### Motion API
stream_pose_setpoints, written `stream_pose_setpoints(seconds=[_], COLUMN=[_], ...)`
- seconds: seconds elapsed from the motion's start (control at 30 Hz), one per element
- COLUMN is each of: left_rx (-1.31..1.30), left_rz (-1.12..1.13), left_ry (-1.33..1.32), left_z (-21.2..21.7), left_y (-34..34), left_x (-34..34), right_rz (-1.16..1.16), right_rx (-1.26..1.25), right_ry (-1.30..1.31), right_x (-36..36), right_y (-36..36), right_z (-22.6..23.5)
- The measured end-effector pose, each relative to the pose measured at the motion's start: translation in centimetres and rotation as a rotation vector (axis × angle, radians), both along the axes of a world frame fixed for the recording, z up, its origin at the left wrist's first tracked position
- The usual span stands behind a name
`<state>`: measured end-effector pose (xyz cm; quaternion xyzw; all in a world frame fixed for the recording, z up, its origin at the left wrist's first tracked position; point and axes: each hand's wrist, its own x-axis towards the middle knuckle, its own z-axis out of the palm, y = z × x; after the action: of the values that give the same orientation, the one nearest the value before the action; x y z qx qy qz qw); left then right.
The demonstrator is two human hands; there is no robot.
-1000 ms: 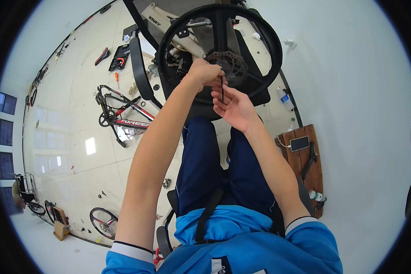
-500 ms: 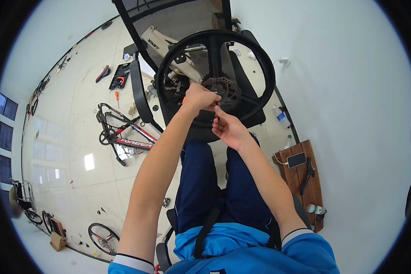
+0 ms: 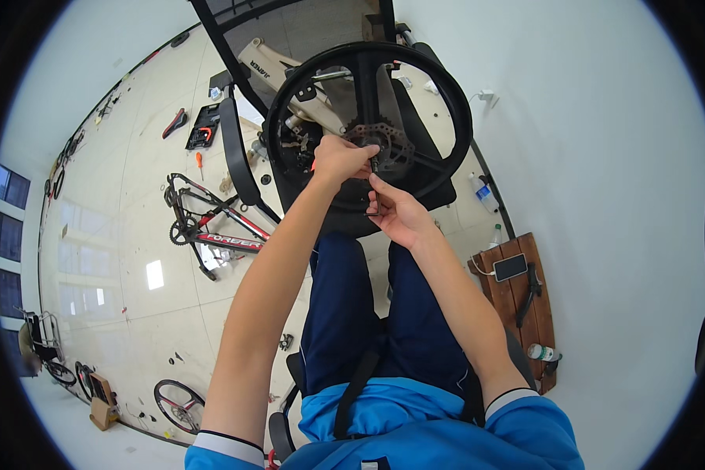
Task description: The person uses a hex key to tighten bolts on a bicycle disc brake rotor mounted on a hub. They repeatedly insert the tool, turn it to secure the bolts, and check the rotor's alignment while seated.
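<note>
A black spoked bicycle wheel (image 3: 366, 86) rests on the seat of a black office chair (image 3: 429, 117), with a perforated brake disc (image 3: 399, 145) around its hub. At the disc, my left hand (image 3: 341, 162) is closed, its thumb reaching toward the hub; what its fingers grip is hidden. Just nearer to me, my right hand (image 3: 402, 213) pinches a thin dark tool that looks like a hex key (image 3: 374, 213). The key runs up toward the disc, where its tip is too small to make out.
Beige frame part (image 3: 278, 74) lies on the chair behind the wheel. Left on the floor are a red and black bike frame (image 3: 223, 227), an orange screwdriver (image 3: 200, 160), a toolbox (image 3: 204, 125) and a saddle (image 3: 175, 123). A wooden stool (image 3: 509, 301) bearing a phone (image 3: 511, 267) stands right.
The wheel and chair sit slightly higher in view. My right hand has shifted a little right and down from the left hand, and its fingers have changed position around the key.
</note>
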<state>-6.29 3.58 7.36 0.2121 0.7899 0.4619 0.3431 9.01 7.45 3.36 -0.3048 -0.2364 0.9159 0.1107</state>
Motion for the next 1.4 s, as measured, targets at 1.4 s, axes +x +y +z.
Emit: stream_pose_setpoints(seconds=[1.4], left_rx=[0.218], left_rz=[-0.047], left_ry=[-0.111], left_z=[-9.1], left_y=[-6.3], left_x=[5.3], right_rz=[0.039], right_rx=[0.302], right_ry=[-0.097], right_x=[7.0], right_y=[-4.6], right_z=[-0.9])
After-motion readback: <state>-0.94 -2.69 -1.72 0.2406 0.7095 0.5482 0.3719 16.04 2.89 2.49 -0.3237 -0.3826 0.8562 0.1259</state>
